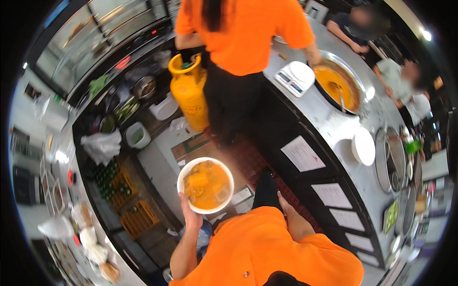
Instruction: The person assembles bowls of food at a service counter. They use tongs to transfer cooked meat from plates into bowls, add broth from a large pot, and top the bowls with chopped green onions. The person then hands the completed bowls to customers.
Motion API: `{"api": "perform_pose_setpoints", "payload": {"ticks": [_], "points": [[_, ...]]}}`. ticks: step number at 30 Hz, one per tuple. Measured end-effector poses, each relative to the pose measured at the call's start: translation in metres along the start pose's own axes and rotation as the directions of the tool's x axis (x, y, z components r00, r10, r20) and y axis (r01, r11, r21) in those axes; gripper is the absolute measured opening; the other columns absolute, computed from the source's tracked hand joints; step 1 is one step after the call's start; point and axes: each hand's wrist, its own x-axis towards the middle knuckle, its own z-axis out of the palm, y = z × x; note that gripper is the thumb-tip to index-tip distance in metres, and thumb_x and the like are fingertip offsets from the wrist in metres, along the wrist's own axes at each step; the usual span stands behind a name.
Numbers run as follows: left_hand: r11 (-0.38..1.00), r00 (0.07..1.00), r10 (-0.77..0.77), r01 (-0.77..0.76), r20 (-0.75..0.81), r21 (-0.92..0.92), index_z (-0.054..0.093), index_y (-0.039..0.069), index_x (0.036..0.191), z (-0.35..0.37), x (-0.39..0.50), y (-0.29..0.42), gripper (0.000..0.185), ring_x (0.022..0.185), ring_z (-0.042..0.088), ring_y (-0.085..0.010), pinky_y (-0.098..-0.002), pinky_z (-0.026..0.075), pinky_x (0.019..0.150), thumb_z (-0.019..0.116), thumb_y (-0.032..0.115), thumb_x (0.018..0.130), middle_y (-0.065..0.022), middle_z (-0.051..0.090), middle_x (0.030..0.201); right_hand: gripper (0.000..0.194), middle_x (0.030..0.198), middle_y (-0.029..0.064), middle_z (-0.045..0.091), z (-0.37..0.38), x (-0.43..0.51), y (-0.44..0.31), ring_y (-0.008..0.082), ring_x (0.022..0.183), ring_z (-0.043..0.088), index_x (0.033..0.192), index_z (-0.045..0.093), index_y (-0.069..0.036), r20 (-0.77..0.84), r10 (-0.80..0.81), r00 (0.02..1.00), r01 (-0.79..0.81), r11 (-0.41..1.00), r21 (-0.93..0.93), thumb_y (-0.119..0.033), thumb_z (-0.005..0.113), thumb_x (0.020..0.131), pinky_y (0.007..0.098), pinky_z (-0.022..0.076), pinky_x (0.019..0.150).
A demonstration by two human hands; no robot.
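My left hand [192,214] grips the rim and side of a white bowl [180,175] in front of my body. Orange soup with chunky pieces [207,186] fills most of it, and the bowl is held about level. Down beside my dark-trousered thigh hangs my right hand [283,203]; no object shows in it, but its fingers are partly hidden. Ahead of me stands a co-worker in an orange shirt [239,35], back turned. That person's right hand reaches to a large metal pan [359,80] of orange soup on the steel counter [322,118], where a ladle [341,100] rests.
A white kitchen scale [296,77] and white bowls [363,146] stand on the counter to my right. A yellow gas cylinder [189,100] is beside the co-worker. Yellow crates [139,218] sit low at left. People [400,80] are across the counter.
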Motion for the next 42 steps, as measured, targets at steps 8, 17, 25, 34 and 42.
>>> {"api": "perform_pose_setpoints", "payload": {"ticks": [8,17,25,34,42], "points": [[0.988,0.993,0.047,-0.03,-0.109,0.153,0.029,0.015,0.162,-0.011,-0.006,0.029,0.084,0.15,0.038,-0.0311,-0.049,0.032,0.122,0.04,0.072,0.101,-0.0096,0.035,0.165,0.091,0.162,0.017,0.041,0.023,-0.039,0.015,0.0324,0.151,0.035,0.156,0.043,-0.004,-0.03,-0.2,0.979,0.195,0.973,-0.12,-0.075,0.035,0.1,0.0451,0.0301,0.122],[0.974,0.992,-0.019,-0.01,0.122,0.226,0.029,0.013,0.162,0.032,0.017,0.021,0.085,0.15,0.037,-0.0302,-0.0473,0.033,0.123,0.04,0.072,0.101,-0.0095,0.034,0.165,0.091,0.148,0.0296,0.052,0.004,-0.005,0.053,0.0447,0.141,0.046,0.14,0.059,0.003,-0.244,-0.385,0.89,0.302,0.899,-0.315,-0.074,0.03,0.1,0.0457,0.0351,0.119],[0.995,0.996,0.045,-0.052,0.082,0.087,0.035,0.009,0.158,0.015,0.014,0.026,0.078,0.143,0.046,-0.0313,-0.0493,0.041,0.116,0.038,0.066,0.105,-0.0126,0.043,0.158,0.084,0.139,0.0307,0.06,0.009,-0.003,0.033,0.0447,0.137,0.052,0.135,0.062,0.004,-0.247,-0.521,0.817,0.412,0.828,-0.381,-0.068,0.038,0.1,0.0456,0.039,0.114],[0.984,0.966,0.162,-0.174,-0.201,-0.043,0.047,0.0,0.15,-0.03,-0.037,-0.016,0.065,0.129,0.052,-0.0174,-0.032,0.04,0.112,0.04,0.051,0.111,-0.0095,0.058,0.14,0.086,0.136,0.0184,0.063,0.018,-0.013,0.006,0.0299,0.117,0.064,0.143,0.055,0.008,0.026,-0.412,0.911,0.403,0.873,-0.275,-0.065,0.059,0.097,0.0409,0.0508,0.1],[0.927,0.812,0.324,-0.376,-0.485,-0.011,0.046,0.005,0.152,-0.05,-0.089,-0.011,0.068,0.137,0.048,-0.0209,-0.0363,0.037,0.115,0.042,0.057,0.108,-0.0117,0.055,0.146,0.036,0.078,0.0047,0.061,0.104,0.029,-0.169,0.0177,0.064,0.057,0.1,0.07,-0.006,0.398,-0.348,0.849,0.474,0.168,-0.865,-0.039,0.058,0.104,0.0354,0.0484,0.056]]}}
